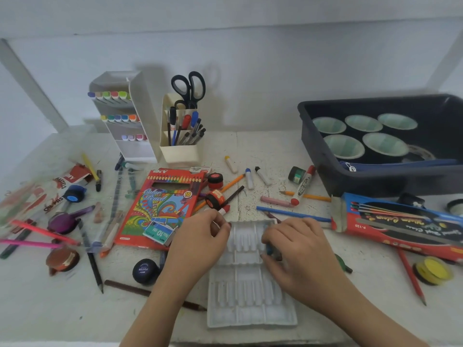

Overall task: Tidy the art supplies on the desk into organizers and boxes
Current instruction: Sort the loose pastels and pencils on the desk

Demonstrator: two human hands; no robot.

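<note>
Near edge, centre of desk point(263, 146): white moulded tray point(250, 296). Over its far end, left hand point(200, 244) pinching a red-tipped stick point(223, 210), right hand point(298, 251) curled round a small blue piece point(270, 250). Crowding left, colour pencil box point(160, 206); crowding right, watercolour box point(400, 224). Far right corner: dark bin point(375, 181) with five paper cups point(343, 146). Far edge: marker rack point(125, 121), pen holder point(179, 149). Bare room only toward near left corner.

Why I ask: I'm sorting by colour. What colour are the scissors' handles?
Black, with grey inside the loops; the head view shows the scissors clearly.
</note>
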